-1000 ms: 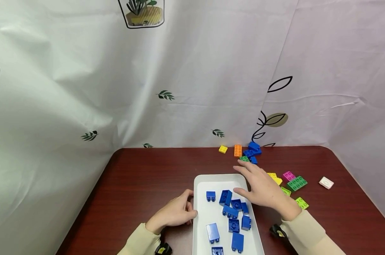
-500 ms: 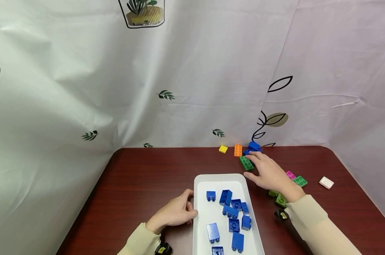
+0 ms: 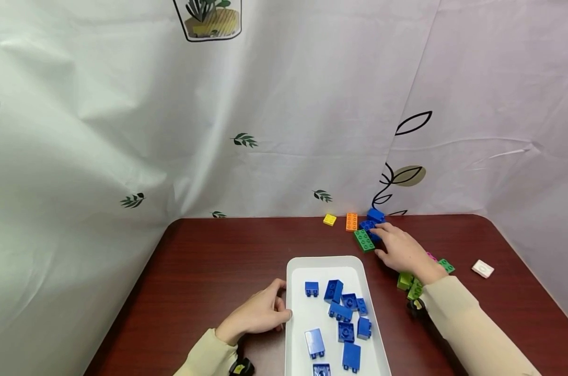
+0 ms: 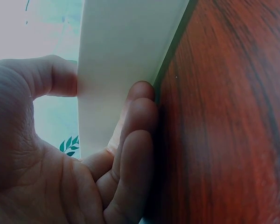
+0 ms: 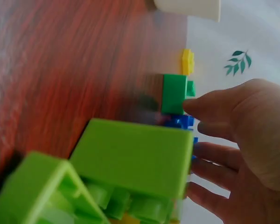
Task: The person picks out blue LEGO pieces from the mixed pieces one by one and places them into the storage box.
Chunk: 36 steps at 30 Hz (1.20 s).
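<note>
My left hand [image 3: 257, 313] holds the white tray [image 3: 299, 339] by its left wall. In the left wrist view the thumb touches the rim and the other fingers lie against the wall's outer side, low by the table. Several blue bricks [image 3: 314, 342] lie in the tray. My right hand [image 3: 401, 253] reaches over the table to a cluster of blue bricks [image 3: 367, 225], fingertips right at them, thumb apart from the fingers. A green brick [image 3: 363, 240] lies beside the thumb. Part of the blue cluster is hidden behind the right hand's fingers.
An orange brick [image 3: 351, 222] and a yellow brick [image 3: 329, 220] lie at the table's back edge. Lime green bricks [image 3: 409, 283] lie under the right wrist, a green brick [image 3: 445, 265] beyond it. A white brick [image 3: 482, 269] sits farther right. A printed curtain [image 3: 284, 130] hangs behind.
My right hand has moved right and away from over the tray's far corner to the blue cluster, uncovering the green brick. The left hand and the tray have stayed in place.
</note>
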Available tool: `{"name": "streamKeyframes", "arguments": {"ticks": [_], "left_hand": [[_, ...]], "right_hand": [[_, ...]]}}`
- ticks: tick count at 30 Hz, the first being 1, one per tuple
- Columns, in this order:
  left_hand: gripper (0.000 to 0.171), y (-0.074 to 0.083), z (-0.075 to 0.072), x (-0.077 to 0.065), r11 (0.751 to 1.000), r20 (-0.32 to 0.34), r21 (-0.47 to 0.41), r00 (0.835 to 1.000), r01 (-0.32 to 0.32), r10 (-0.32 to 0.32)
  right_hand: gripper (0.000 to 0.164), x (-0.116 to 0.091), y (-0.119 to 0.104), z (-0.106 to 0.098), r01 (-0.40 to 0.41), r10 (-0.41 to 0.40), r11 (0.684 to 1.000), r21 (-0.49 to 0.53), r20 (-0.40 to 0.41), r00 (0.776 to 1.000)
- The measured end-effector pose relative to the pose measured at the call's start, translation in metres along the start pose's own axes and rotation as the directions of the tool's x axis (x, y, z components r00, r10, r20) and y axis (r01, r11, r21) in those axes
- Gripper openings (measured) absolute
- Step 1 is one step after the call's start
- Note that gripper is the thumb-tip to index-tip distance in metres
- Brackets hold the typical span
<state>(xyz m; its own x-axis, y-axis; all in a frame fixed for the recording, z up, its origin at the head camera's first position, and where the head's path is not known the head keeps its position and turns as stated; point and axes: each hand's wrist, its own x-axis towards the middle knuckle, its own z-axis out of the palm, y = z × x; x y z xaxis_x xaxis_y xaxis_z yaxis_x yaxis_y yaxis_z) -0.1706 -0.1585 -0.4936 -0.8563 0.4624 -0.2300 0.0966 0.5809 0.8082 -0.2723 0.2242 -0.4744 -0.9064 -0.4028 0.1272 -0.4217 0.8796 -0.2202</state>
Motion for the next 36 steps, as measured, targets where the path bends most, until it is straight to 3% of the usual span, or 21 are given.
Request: {"name": "streamKeyframes", "arguments": {"ticks": [9,19,26,36], "left_hand": [[0.056,0.001,0.000,0.000,1.000,0.007,0.000,1.000,0.001,-0.001],[0.057,0.001,0.000,0.000,1.000,0.010,-0.013,1.000,0.002,-0.002],[0.057,0.001,0.000,0.000,1.000,0.009,-0.010,1.000,0.004,-0.003],[0.057,0.001,0.000,0.000,1.000,0.009,-0.009,1.000,0.014,-0.014]], "right_hand": [[0.052,0.002,0.006,0.005,0.010,-0.008,0.997,-0.078,0.023,1.000],[0.042,0.002,0.003,0.009,0.031,-0.040,0.985,-0.167,-0.053,0.998],[0.023,0.002,0.000,0.010,-0.050,0.040,0.995,-0.088,-0.115,0.993],[0.020,-0.006,-0.009,0.012,-0.109,0.111,0.994,0.027,-0.133,0.985]]}}
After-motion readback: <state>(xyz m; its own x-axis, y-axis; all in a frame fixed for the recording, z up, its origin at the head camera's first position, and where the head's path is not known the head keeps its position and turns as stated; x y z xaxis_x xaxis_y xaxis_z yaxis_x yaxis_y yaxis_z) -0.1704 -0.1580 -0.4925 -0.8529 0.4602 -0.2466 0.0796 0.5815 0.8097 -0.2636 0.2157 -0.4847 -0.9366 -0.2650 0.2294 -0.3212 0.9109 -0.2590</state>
